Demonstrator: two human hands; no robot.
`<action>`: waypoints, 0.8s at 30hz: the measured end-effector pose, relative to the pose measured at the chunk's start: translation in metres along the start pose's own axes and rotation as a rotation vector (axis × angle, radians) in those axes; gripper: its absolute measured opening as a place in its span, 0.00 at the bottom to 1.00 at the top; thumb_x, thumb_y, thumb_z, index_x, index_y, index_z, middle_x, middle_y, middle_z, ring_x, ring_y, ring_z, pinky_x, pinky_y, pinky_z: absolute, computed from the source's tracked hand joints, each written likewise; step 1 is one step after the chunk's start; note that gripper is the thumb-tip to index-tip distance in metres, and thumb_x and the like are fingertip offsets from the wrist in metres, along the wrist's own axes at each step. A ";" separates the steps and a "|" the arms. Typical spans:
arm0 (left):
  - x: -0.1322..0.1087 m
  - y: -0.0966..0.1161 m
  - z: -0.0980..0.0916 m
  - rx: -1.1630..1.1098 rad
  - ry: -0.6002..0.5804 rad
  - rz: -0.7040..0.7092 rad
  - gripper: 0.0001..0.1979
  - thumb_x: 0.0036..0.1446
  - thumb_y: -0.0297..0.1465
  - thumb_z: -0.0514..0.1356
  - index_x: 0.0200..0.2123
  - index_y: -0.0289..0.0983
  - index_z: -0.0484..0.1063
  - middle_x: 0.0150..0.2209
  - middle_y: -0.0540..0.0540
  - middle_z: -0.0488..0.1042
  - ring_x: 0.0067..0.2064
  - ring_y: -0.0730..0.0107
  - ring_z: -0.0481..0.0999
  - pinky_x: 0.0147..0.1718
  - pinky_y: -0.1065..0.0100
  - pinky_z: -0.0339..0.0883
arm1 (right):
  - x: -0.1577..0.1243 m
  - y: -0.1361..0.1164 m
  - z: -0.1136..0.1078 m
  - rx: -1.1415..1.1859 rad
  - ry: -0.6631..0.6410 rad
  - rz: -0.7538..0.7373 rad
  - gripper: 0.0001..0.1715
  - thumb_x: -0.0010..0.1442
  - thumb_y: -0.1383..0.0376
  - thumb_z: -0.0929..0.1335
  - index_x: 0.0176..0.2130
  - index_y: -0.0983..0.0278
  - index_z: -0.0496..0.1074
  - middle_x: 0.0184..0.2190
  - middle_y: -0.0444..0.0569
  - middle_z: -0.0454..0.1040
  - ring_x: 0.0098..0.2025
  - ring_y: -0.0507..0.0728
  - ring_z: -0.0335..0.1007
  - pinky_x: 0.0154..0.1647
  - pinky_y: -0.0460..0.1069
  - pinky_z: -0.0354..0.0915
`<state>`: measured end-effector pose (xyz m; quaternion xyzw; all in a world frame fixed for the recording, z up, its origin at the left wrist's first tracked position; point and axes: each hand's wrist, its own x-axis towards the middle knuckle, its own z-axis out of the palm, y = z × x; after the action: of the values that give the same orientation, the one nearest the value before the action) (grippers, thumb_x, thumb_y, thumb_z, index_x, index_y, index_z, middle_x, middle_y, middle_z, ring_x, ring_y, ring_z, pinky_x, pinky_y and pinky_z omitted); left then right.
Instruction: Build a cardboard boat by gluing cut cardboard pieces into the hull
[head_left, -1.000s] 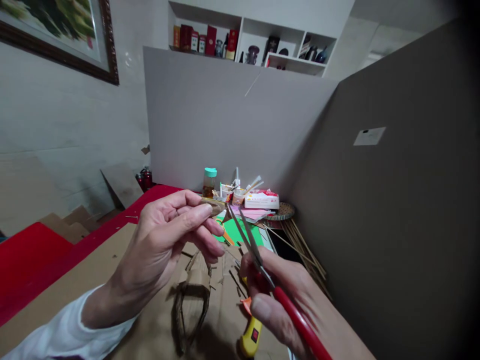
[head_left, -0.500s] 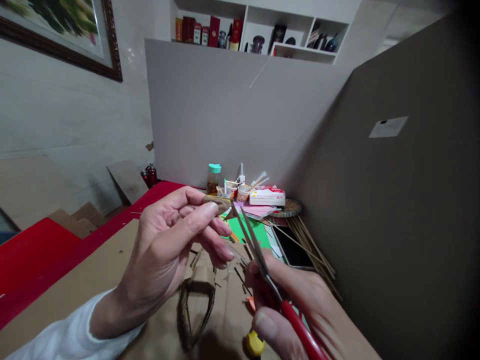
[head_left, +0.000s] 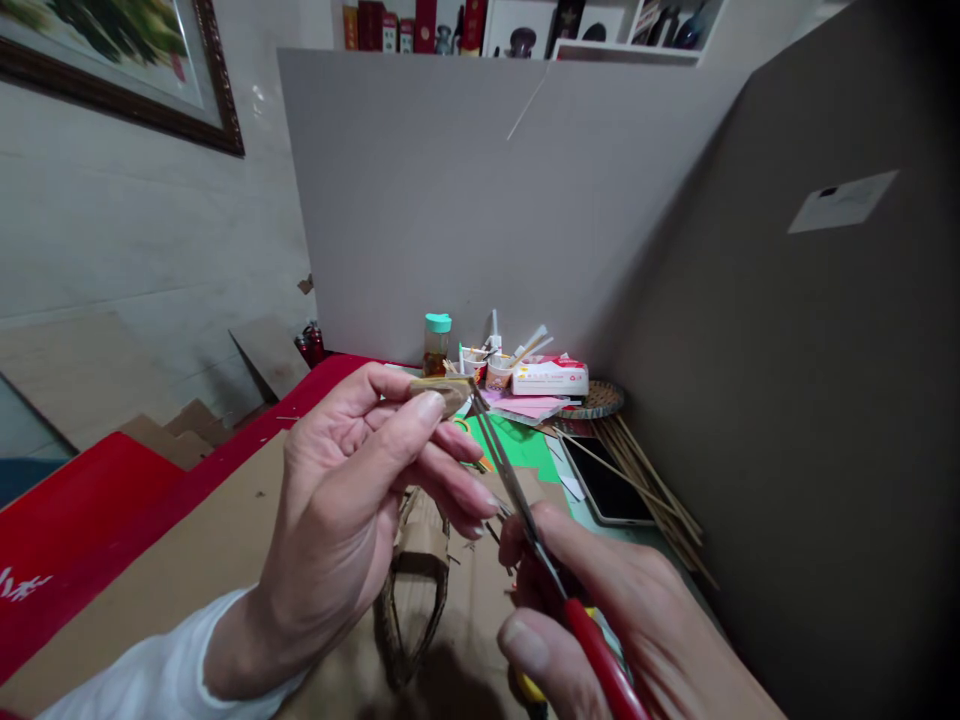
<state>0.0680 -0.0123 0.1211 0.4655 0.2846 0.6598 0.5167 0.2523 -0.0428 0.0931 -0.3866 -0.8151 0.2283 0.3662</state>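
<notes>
Between thumb and forefinger, my left hand [head_left: 360, 470] pinches a small brown piece of cardboard [head_left: 444, 393], its other fingers loosely curled below. My right hand [head_left: 607, 590] grips red-handled scissors [head_left: 517, 490] that point up and to the left. The blade tips meet the right end of the small piece, and the blades lie nearly together. Beneath my hands, a boat-shaped cardboard frame [head_left: 417, 575] with a band across it lies on a flat cardboard sheet [head_left: 480, 630]. Something yellow [head_left: 529, 688] is partly hidden behind my right thumb.
At the back stand a teal-lidded bottle [head_left: 436, 345], paper cups [head_left: 499, 373] with sticks, and a tissue pack [head_left: 551, 377]. A tablet [head_left: 604, 480] and long thin sticks [head_left: 652, 480] lie at right, beside a grey partition [head_left: 750, 380]. Green paper [head_left: 517, 445] lies behind my hands.
The scissor blades have closed from a wider gap, with the tips at the piece's end. The camera view has tilted down slightly, and both hands sit a little further right in it.
</notes>
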 end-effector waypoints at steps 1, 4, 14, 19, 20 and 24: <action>-0.001 -0.001 0.001 -0.007 -0.006 -0.003 0.04 0.61 0.28 0.64 0.34 0.40 0.71 0.25 0.56 0.81 0.19 0.75 0.80 0.19 0.78 0.74 | 0.001 0.000 0.001 0.018 -0.008 0.007 0.15 0.66 0.50 0.70 0.37 0.58 0.70 0.29 0.46 0.74 0.31 0.58 0.70 0.32 0.51 0.67; -0.006 -0.004 0.004 -0.032 -0.046 -0.037 0.04 0.60 0.27 0.64 0.33 0.40 0.72 0.25 0.56 0.81 0.19 0.77 0.79 0.20 0.80 0.74 | 0.004 -0.002 0.009 0.116 -0.014 0.057 0.17 0.66 0.48 0.69 0.39 0.59 0.71 0.32 0.46 0.74 0.31 0.57 0.70 0.32 0.50 0.65; -0.014 -0.011 0.001 -0.014 -0.140 -0.092 0.03 0.63 0.31 0.64 0.35 0.40 0.75 0.28 0.53 0.82 0.21 0.75 0.80 0.24 0.76 0.76 | 0.017 -0.009 0.012 0.196 0.090 0.012 0.28 0.66 0.40 0.67 0.43 0.61 0.74 0.41 0.49 0.76 0.41 0.60 0.69 0.42 0.52 0.66; -0.013 -0.012 0.003 -0.003 -0.130 -0.091 0.03 0.60 0.30 0.66 0.33 0.40 0.75 0.25 0.53 0.81 0.19 0.73 0.78 0.19 0.76 0.74 | 0.013 -0.001 0.014 0.231 0.064 0.013 0.25 0.66 0.42 0.68 0.44 0.60 0.73 0.36 0.47 0.73 0.34 0.56 0.64 0.32 0.50 0.61; -0.013 -0.012 0.003 -0.012 -0.136 -0.093 0.03 0.60 0.30 0.66 0.33 0.40 0.76 0.25 0.52 0.81 0.19 0.73 0.78 0.19 0.76 0.74 | 0.012 0.000 0.015 0.236 0.067 0.022 0.25 0.65 0.42 0.69 0.43 0.60 0.73 0.35 0.47 0.72 0.34 0.56 0.62 0.31 0.49 0.61; -0.013 -0.011 0.000 -0.059 -0.184 -0.121 0.03 0.61 0.30 0.66 0.34 0.40 0.76 0.25 0.53 0.81 0.18 0.73 0.79 0.19 0.77 0.74 | 0.010 0.006 0.015 0.267 0.076 0.025 0.26 0.63 0.41 0.71 0.41 0.61 0.71 0.31 0.44 0.68 0.30 0.54 0.59 0.30 0.49 0.59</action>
<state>0.0732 -0.0214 0.1073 0.4907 0.2438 0.5900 0.5930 0.2391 -0.0328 0.0837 -0.3529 -0.7582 0.3243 0.4420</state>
